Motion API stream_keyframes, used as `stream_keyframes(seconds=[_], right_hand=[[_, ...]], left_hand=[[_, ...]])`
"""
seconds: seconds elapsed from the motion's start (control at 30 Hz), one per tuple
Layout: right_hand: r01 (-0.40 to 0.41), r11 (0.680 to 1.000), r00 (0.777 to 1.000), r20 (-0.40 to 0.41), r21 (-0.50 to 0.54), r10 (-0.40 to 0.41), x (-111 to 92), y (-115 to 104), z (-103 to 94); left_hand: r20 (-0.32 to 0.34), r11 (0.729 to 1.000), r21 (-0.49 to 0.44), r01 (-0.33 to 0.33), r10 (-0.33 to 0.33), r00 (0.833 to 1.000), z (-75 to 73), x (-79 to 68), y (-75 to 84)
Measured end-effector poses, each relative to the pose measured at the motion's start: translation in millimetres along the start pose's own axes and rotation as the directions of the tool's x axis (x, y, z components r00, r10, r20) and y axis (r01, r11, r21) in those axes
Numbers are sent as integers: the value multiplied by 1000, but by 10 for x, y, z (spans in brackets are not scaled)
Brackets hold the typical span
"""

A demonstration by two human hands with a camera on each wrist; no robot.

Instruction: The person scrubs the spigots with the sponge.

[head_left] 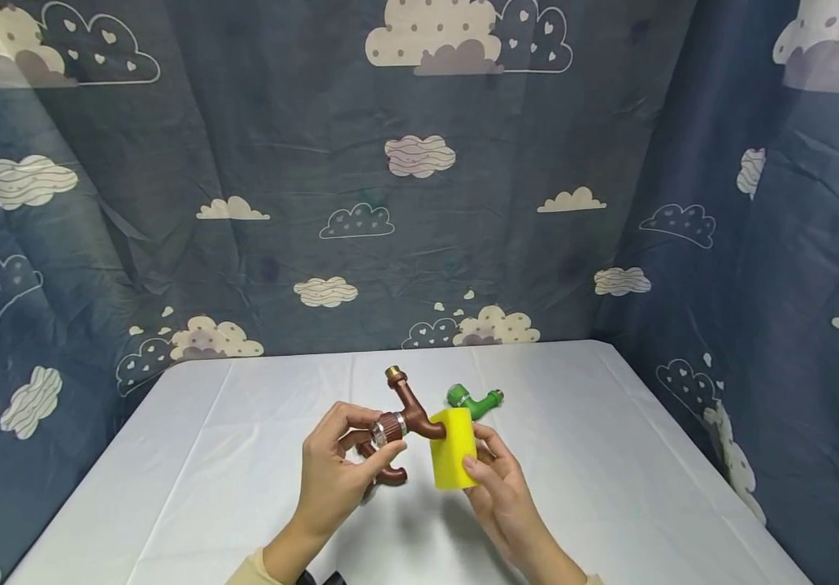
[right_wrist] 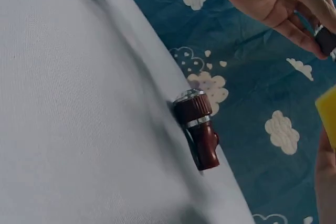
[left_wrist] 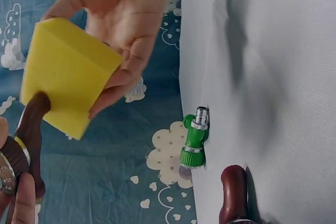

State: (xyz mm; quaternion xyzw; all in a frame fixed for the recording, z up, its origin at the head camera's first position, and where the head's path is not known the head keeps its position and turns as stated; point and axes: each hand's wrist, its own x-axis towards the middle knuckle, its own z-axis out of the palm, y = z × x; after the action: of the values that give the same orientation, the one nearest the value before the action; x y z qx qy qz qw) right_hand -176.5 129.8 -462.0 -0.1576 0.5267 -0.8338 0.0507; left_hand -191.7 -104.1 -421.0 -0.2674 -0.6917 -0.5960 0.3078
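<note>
in the left grip [head_left: 332, 479], pinched between thumb and fingers by the ribbed, silver-ringed knob: a brown tap [head_left: 414, 414], held up above the white worktop [head_left: 610, 487], brassy threaded end pointing up and away, spout reaching toward the right. in the right grip [head_left: 503, 491]: a yellow sponge [head_left: 453, 463], clasped at its edge, thumb on the near side, other fingers partly hidden behind the block. spout end up against the broad yellow face in the head and left wrist views; actual contact hard to confirm.

lying on the worktop beyond the sponge: a green tap [head_left: 482, 406], lower part covered by the sponge in the head view, seen more fully in the left wrist view. behind the left grip: a second brown tap [head_left: 392, 477], on the worktop, largely masked by fingers and thumb in the head view, cut off at the bottom edge of the left wrist view, clearest in the right wrist view.

in the right wrist view, just a corner of the sponge and a dark end of the held tap, at the right edge. at the bottom edge of the head view, beside the left sleeve [head_left: 253, 569]: a black object [head_left: 334, 579], cut off, unidentifiable. behind everything: dark blue-grey cloth [head_left: 280, 146] printed with pale clouds.
</note>
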Motion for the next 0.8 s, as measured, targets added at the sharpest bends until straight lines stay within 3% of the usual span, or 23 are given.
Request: stream_keyframes(seconds=[0.07, 0.13, 0.23, 0.3, 0.4, 0.53, 0.67, 0.8], right_hand=[[59, 990, 996, -59, -126, -67, -6, -10, 23], [133, 966, 987, -61, -224, -150, -12, -6, 25], [262, 889, 956, -25, -374, -292, -23, 2, 39], [351, 806, 921, 23, -477, -388, -27, 14, 50], [455, 648, 858, 104, -610, -504, -35, 39, 61], [533, 493, 792, 200, -688, -577, -33, 73, 67], [614, 418, 732, 284, -670, -620, -32, 111, 64], [676, 380, 678, 331, -631, -657, -9, 129, 54]], left_hand=[[-19, 1000, 20, 6, -6, 1000, 16, 3, 15], [-35, 999, 41, 10, -8, 999, 24, 1, 23], [-45, 996, 88, 23, -19, 999, 19, -2, 33], [-36, 993, 110, 40, -36, 999, 7, 4, 40], [-2, 990, 139, 35, -35, 999, -17, 14, 53], [69, 983, 180, -43, 31, 997, -42, 29, 60], [180, 988, 115, -102, 80, 980, -53, 18, 56], [239, 996, -1, -84, 82, 968, -91, 31, 64]])
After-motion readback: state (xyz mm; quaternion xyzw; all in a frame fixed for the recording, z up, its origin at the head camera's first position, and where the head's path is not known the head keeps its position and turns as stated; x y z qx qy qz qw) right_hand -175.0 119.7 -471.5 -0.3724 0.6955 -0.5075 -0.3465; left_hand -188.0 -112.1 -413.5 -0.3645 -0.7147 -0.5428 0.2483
